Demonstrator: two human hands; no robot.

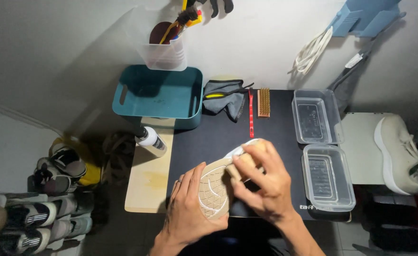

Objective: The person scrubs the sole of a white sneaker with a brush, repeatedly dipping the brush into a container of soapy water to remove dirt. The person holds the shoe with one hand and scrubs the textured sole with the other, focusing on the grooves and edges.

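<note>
A pale shoe (217, 187) lies sole-up over the near edge of a black mat (209, 137). My left hand (187, 208) grips it from the left, fingers curled around the heel end. My right hand (266, 182) presses a small wooden-backed brush (245, 163) against the sole near the toe. Most of the brush is hidden under my fingers.
A teal bin (159, 97), grey cloth (225, 97), red-handled tool (251, 114) and wooden brush (264, 102) lie at the back. Two clear plastic tubs (323, 151) stand on the right, another pale shoe (401, 151) beyond them. A bottle (151, 140) sits left; several shoes (43, 204) on the floor.
</note>
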